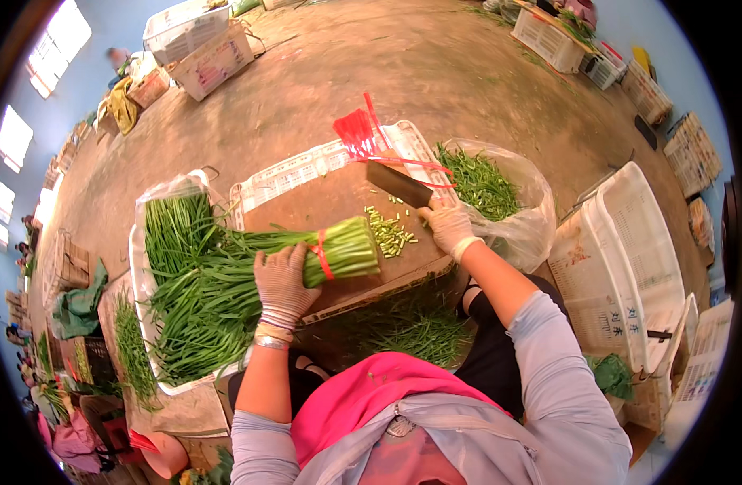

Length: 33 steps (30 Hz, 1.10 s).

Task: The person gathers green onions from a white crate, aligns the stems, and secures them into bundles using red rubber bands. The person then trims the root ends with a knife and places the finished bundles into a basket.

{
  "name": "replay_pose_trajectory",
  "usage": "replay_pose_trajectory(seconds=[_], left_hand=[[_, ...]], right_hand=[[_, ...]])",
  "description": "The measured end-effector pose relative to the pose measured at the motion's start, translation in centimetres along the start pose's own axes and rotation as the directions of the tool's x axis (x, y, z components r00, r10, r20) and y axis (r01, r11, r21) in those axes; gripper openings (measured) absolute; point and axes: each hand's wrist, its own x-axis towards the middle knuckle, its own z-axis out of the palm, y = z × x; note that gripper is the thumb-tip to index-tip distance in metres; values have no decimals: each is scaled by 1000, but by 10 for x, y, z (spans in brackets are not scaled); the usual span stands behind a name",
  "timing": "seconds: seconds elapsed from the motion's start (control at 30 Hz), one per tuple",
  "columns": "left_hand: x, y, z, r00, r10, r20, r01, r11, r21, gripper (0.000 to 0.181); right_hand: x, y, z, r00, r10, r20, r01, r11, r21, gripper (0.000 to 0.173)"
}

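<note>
My left hand point(284, 282), in a striped glove, presses on a thick bundle of green garlic chives point(346, 251) lying across the wooden board point(298, 206). A red band point(323, 254) circles the bundle near its evenly cut pale ends. In my right hand point(451, 227), also gloved, is the handle of a cleaver point(404, 183). Its broad blade points up and left over the board, apart from the bundle. Short cut stem pieces point(390, 233) lie scattered between bundle and cleaver. The bundle's leaves trail left over a white crate point(141, 339) of chives.
Red ties point(355, 133) lie at the board's far edge. Right of the board stands a clear plastic bag point(537, 212) of green trimmings point(477, 182). White plastic crates point(613, 267) lean at the right. More trimmings point(419, 333) cover the floor beneath the board. Other people sit at far left.
</note>
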Motion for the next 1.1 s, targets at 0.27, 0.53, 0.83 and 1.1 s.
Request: replay_pose_trajectory(seconds=[0.27, 0.53, 0.83, 1.1], left_hand=[[-7, -63, -40, 862, -133, -489, 18, 972, -233, 78], [-16, -43, -63, 866, 112, -487, -208, 967, -148, 75], [-47, 31, -14, 717, 694, 67, -695, 707, 131, 69], [-111, 51, 9, 960, 22, -278, 5, 996, 94, 99]], right_hand=[[-57, -1, -22, 777, -547, 312, 577, 817, -3, 49], [-46, 0, -5, 970, -243, 26, 229, 938, 259, 40], [-28, -59, -80, 918, 0, 397, -217, 836, 503, 49], [-54, -133, -41, 841, -158, 518, -406, 450, 796, 107]])
